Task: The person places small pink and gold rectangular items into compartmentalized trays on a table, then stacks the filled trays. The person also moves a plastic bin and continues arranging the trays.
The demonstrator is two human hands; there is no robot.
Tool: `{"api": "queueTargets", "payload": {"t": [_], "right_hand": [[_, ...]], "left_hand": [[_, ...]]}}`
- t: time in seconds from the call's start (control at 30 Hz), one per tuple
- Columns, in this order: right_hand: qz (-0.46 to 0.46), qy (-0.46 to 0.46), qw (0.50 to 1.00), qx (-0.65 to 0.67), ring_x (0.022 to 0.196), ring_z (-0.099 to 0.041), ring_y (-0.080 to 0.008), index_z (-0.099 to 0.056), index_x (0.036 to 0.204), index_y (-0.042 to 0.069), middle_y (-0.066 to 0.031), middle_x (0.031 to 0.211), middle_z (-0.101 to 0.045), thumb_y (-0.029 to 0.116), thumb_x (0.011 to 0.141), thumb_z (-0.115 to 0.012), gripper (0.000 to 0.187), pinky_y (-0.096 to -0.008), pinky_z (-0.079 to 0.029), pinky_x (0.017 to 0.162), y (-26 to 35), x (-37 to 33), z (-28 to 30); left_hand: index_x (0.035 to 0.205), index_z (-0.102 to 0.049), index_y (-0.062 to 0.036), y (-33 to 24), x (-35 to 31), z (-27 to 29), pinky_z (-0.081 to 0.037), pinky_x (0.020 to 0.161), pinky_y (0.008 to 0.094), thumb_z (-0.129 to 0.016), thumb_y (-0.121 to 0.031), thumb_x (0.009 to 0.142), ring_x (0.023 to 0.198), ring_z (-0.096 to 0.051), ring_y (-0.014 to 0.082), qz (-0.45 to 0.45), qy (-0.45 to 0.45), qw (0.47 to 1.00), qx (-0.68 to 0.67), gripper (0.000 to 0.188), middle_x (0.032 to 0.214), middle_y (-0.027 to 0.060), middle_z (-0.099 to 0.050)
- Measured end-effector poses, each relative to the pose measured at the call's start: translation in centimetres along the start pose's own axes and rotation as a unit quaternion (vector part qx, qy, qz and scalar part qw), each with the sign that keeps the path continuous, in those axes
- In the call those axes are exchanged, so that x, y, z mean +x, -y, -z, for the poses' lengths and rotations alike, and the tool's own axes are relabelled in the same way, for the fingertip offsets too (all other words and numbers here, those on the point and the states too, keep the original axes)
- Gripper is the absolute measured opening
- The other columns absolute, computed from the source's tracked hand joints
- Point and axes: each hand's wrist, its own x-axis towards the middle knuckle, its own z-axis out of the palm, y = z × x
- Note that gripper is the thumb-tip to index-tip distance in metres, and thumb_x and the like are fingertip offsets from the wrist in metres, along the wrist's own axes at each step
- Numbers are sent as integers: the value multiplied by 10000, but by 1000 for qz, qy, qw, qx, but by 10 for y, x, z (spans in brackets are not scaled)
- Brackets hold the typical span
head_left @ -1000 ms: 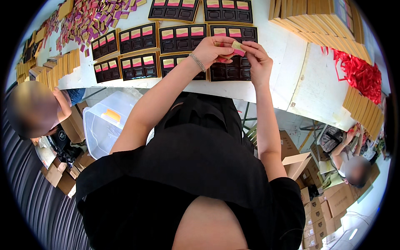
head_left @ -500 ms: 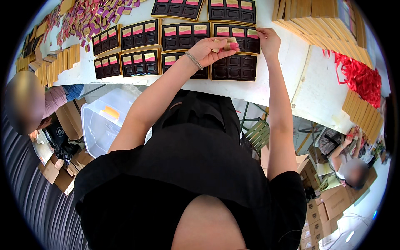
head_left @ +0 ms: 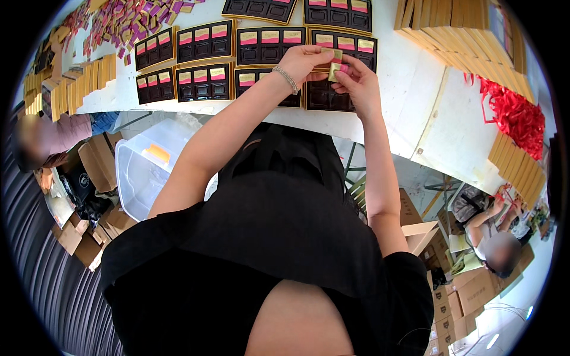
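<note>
My left hand (head_left: 304,64), a beaded bracelet at its wrist, is closed on small gold-and-pink wrapped chocolates (head_left: 336,56), partly hidden by its fingers. Right beside it, my right hand (head_left: 360,88) pinches another wrapped chocolate (head_left: 336,73). Both hands hover over the lower right dark compartment tray (head_left: 328,99), whose visible compartments hold nothing. Just beyond lies a gold-edged tray (head_left: 367,60) with three chocolates along its far row. More such trays (head_left: 203,81) stand in two rows to the left, their far compartments filled and near ones bare.
Loose wrapped chocolates (head_left: 139,24) are heaped at the far left of the white table (head_left: 409,127). Gold-edged boxes (head_left: 457,41) are stacked at the right, near red ribbon (head_left: 513,113). A clear plastic bin (head_left: 139,178) stands below the table's edge. Other people sit left and right.
My right hand has moved left and nearer from the far tray's right corner, and now pinches a chocolate beside my left hand. The view has shifted slightly.
</note>
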Motion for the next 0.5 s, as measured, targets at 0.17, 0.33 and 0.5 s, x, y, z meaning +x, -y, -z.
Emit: {"api": "queueTargets", "payload": {"t": [0.17, 0.33, 0.5], "right_hand": [[70, -141, 986, -50, 651, -607, -105, -669, 979, 11, -55, 811, -655, 16, 814, -643, 168, -233, -484, 614, -53, -11, 23], [34, -241, 970, -5, 673, -624, -108, -638, 953, -50, -69, 791, -661, 18, 820, -650, 150, -232, -517, 612, -74, -16, 11], [105, -258, 941, -192, 678, -629, -141, -625, 987, -45, -106, 897, -623, 50, 823, -669, 194, -268, -523, 630, -81, -13, -5]], "left_hand": [[1053, -667, -17, 16, -1, 17, -492, 548, 217, -702, -183, 821, 670, -592, 88, -32, -56, 989, 135, 288, 840, 28, -656], [989, -684, -48, 51, -8, 32, -500, 556, 230, -676, -180, 845, 705, -636, 78, -113, -46, 906, 406, 196, 856, 49, -688], [988, -687, -65, 68, -7, 25, -509, 718, 351, -706, -190, 787, 822, -601, 275, -296, -116, 763, 563, 237, 887, 108, -584]]}}
